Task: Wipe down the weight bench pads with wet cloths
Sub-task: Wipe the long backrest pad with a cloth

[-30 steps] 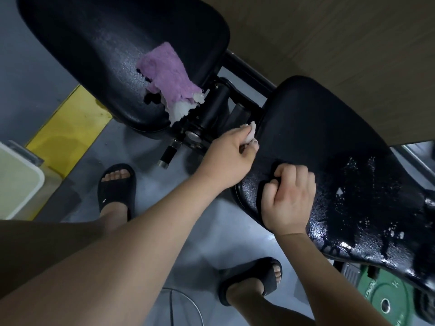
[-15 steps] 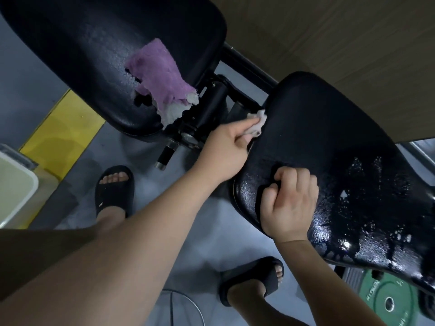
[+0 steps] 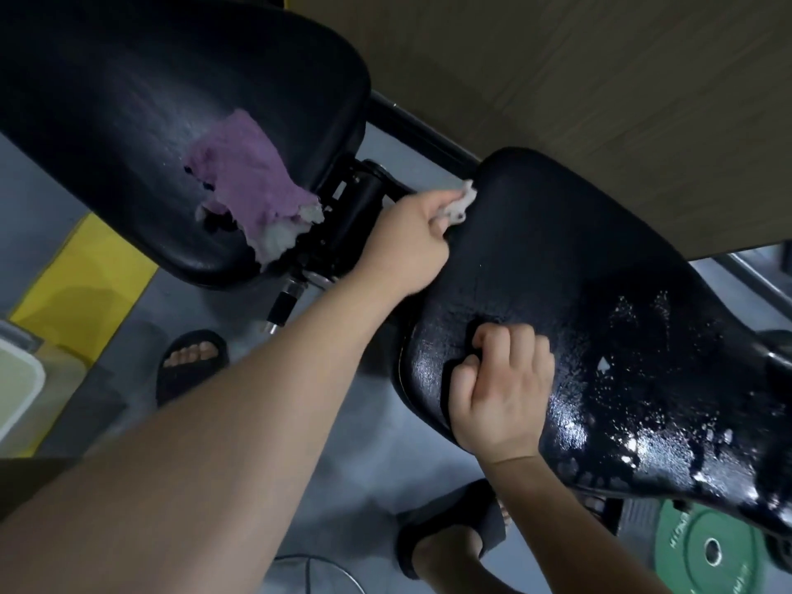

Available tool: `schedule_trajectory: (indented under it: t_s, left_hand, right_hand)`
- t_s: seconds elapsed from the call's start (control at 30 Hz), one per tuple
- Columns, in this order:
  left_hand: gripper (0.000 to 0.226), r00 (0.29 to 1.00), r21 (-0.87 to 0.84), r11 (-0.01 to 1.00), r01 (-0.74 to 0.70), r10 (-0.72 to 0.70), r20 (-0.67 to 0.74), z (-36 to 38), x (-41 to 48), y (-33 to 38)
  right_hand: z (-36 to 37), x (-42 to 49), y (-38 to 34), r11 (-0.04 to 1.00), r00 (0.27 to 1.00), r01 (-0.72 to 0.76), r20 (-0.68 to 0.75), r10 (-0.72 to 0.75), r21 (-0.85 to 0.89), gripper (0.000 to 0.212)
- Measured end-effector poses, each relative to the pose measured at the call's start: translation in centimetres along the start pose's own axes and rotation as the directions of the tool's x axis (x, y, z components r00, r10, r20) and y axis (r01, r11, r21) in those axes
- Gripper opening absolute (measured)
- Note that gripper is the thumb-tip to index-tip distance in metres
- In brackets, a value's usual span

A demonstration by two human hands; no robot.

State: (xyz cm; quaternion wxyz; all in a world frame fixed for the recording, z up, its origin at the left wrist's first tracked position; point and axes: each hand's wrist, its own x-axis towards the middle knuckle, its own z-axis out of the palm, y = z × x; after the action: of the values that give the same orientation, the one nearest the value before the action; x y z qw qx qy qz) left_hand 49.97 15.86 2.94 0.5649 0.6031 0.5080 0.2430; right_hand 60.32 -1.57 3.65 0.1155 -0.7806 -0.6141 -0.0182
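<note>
Two black bench pads fill the view. On the right pad point(image 3: 600, 267), wet and shiny toward its lower right, my left hand point(image 3: 407, 246) pinches a small white cloth point(image 3: 460, 203) against the pad's upper left edge. Lower down, my right hand point(image 3: 501, 388) has its fingers curled over the same pad's near edge. The left pad point(image 3: 150, 100) carries a purple and white cloth point(image 3: 253, 186) lying loose near its right end, with no hand on it.
A black hinge and metal adjustment pin point(image 3: 291, 297) sit between the pads. My feet in black sandals point(image 3: 188, 362) stand on the grey floor. A green weight plate point(image 3: 711, 550) lies at the lower right, a pale bin point(image 3: 17, 388) and yellow floor marking point(image 3: 85, 285) at the left.
My left hand has slid the white cloth upward along the right pad's left edge. My right hand has kept its grip on the pad's near edge.
</note>
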Motion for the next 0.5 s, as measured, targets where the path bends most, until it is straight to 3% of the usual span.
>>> schedule_trajectory:
  t_s: [0.13, 0.33, 0.5]
  left_hand:
    - [0.044, 0.991, 0.011, 1.0, 0.024, -0.022, -0.129, 0.7, -1.1, -0.3]
    - [0.048, 0.997, 0.076, 0.995, -0.072, 0.069, 0.035, 0.8, 6.6, 2.7]
    - [0.04, 0.995, 0.104, 0.992, -0.074, 0.066, 0.077, -0.4, 4.1, 0.7]
  right_hand:
    - [0.0, 0.4, -0.3, 1.0, 1.0, -0.013, 0.016, 0.013, -0.01, 0.022]
    - [-0.1, 0.7, 0.1, 1.0, 1.0, 0.017, 0.003, -0.017, 0.003, 0.022]
    - [-0.1, 0.5, 0.1, 1.0, 1.0, 0.005, 0.006, -0.005, 0.013, 0.024]
